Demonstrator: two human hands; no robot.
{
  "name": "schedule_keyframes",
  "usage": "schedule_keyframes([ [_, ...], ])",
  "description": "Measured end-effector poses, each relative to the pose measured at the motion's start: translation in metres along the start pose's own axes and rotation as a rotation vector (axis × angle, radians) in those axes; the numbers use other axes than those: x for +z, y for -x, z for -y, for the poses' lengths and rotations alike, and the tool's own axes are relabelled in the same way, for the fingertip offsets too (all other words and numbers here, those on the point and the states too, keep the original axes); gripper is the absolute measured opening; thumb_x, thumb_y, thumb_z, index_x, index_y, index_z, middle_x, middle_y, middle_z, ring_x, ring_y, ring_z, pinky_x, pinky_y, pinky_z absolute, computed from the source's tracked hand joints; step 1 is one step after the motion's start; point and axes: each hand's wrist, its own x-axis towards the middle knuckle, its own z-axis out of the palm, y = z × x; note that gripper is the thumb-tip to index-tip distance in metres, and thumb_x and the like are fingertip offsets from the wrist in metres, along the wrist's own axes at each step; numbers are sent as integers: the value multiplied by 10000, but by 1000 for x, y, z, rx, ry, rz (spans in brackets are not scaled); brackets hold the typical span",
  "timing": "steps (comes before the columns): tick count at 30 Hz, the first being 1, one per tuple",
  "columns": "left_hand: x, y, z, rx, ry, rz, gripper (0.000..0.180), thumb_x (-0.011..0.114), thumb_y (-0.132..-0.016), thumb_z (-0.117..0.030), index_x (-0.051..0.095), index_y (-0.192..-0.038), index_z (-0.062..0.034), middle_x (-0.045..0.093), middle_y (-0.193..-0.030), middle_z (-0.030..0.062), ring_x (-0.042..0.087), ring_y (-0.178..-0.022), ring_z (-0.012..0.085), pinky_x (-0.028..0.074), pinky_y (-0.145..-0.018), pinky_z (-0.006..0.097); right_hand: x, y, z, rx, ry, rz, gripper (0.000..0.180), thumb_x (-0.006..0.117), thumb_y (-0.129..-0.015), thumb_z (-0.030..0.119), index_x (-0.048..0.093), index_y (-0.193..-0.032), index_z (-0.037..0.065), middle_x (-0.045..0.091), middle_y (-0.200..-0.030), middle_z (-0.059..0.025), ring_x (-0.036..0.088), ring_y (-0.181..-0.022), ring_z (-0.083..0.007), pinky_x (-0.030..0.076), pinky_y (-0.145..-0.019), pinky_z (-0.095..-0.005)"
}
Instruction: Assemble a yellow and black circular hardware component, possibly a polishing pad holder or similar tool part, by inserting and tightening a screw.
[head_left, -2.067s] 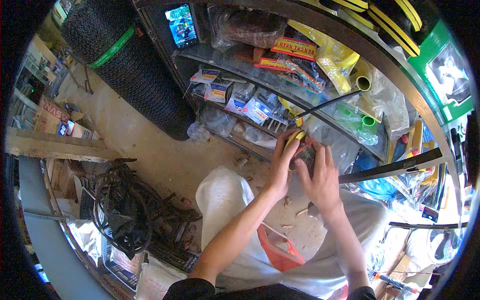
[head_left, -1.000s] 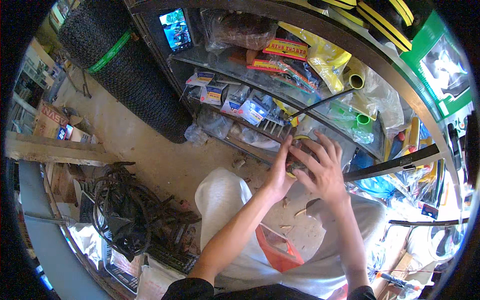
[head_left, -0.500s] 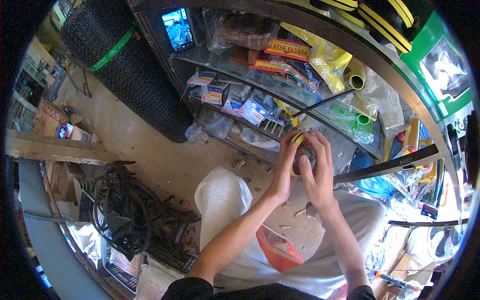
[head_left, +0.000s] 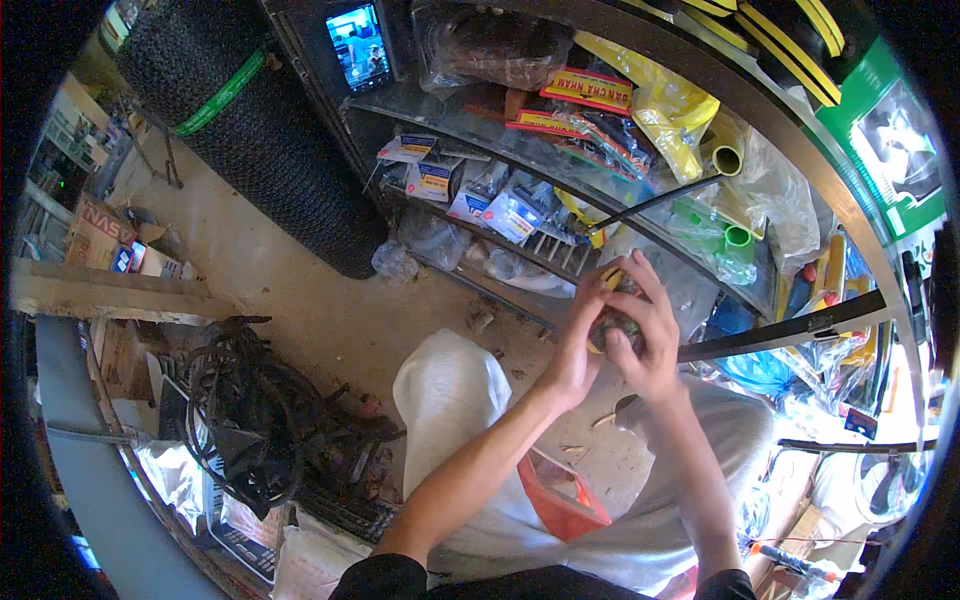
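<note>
Item: small dark object (head_left: 612, 325), centre right, gripped between left hand (head_left: 575, 345) and right hand (head_left: 650, 345). Risk: two-handed grip slipping, object dropping onto white sack (head_left: 450, 400) below.

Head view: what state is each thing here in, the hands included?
Left hand: closed on the small roll.
Right hand: wrapped over the small roll.
Small roll: held by both hands, mostly hidden.
Black mesh roll: rolled up, tied with a green band.
Phone: screen lit.
Orange bag: lying on white sacks.
</note>
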Motion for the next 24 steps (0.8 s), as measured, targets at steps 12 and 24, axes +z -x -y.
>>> schedule_keyframes([
  [12,-5,-9,2,650,-758,147,581,608,-948,-297,416,-1433,-42,370,-1404,181,336,-1367,339,239,-1158,454,16,-18,59,742,-324,-350,468,291,-1103,307,514,-1388,10,547,-1377,-125,474,-1314,-216,297,-1145,-336],
  [24,10,-1,-35,52,-74,328,772,727,-896,-235,309,-1537,-124,358,-1519,98,354,-1409,231,279,-1172,378,-5,-1,23,149,-51,-263,474,461,-1027,374,560,-1304,2,485,-1453,-239,441,-1381,-398,332,-1147,-481],
])
